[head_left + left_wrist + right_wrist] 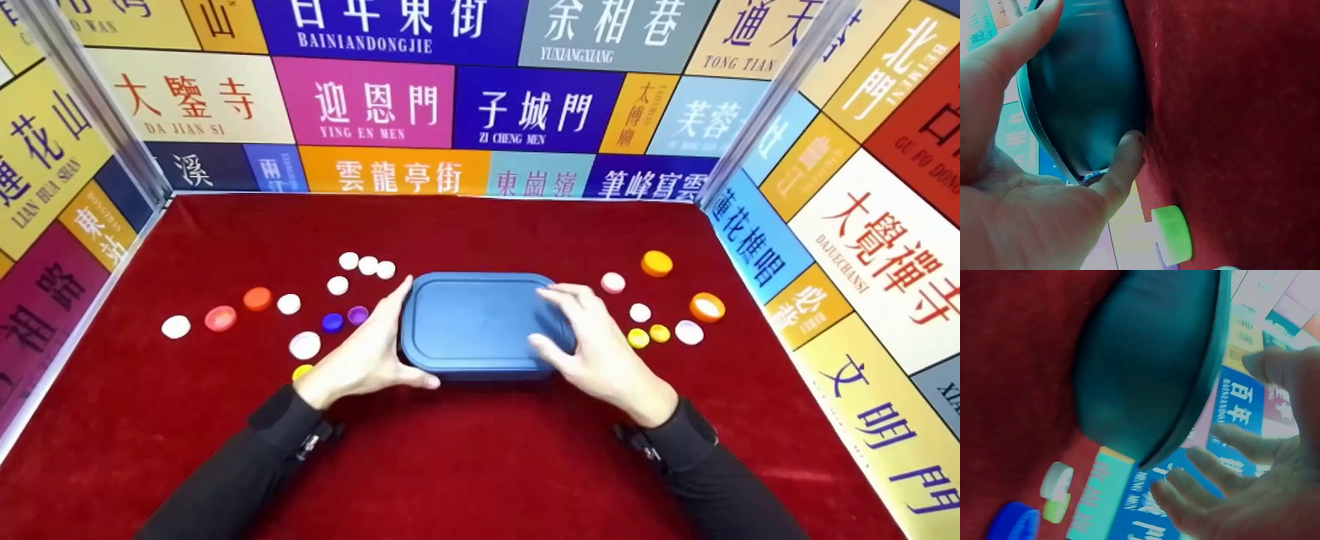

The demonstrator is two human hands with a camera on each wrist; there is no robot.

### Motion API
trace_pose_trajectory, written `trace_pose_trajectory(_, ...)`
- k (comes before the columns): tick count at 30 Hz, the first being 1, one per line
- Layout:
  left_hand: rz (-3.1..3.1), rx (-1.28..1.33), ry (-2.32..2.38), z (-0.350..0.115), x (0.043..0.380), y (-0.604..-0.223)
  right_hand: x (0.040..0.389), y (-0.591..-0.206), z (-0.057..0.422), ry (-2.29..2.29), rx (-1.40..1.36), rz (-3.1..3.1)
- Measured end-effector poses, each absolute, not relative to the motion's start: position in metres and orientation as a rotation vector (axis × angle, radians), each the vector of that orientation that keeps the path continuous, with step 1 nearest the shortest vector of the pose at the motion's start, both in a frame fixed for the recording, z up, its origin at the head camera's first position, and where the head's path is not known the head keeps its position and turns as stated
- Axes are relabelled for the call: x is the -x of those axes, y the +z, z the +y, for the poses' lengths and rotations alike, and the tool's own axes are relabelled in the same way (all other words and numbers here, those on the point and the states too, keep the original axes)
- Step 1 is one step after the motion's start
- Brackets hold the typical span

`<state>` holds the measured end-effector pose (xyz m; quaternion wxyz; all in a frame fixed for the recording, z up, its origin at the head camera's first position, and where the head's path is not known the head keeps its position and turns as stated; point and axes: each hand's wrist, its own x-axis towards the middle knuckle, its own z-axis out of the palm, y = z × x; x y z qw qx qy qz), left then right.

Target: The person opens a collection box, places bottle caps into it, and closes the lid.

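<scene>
White cap (175, 327) far left on red cloth (465, 457); red caps (220, 319) next, then blue cap (332, 323) and purple cap (358, 315); left hand (367, 352) holds left end of blue box (480, 319), thumb and fingers spread round it; box lidded, mid-cloth, between hands; right hand (600, 341) by box's right end, fingers parted, loosely bent, gripping nothing; farther right, pink cap (613, 282), yellow caps (638, 338), orange caps (657, 263)

You are in a booth: flat, multicoloured panels (480, 112) printed with Chinese characters and romanised names, meeting at silver metal corner posts (781, 90), enclose your dark-red, cloth-covered work surface (480, 457) on three sides.
</scene>
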<state>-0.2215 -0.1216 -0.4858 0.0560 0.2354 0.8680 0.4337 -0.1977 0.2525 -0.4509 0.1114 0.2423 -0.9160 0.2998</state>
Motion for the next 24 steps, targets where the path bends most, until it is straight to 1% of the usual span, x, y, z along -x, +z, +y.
trace_pose_trajectory(5, 2.647, -0.755, 1.238, -0.119, 0.223, -0.481, 0.192, -0.439, 0.233, 0.723, -0.900, -2.720)
trace_pose_trajectory(11, 2.652, -0.754, 1.093, -0.117, 0.223, -0.469, 0.190, -0.432, 0.210, 0.617, -1.026, -2.770)
trace_pose_trajectory(15, 2.661, -0.793, 1.075, -0.116, 0.224, -0.467, 0.192, -0.433, 0.198, 0.585, -1.096, -2.777)
trace_pose_trajectory(19, 2.671, -0.793, 1.120, -0.118, 0.223, -0.473, 0.192, -0.439, 0.187, 0.547, -1.149, -2.770)
trace_pose_trajectory(24, 2.674, -0.810, 1.187, -0.115, 0.225, -0.479, 0.187, -0.447, 0.182, 0.395, -1.170, -2.752)
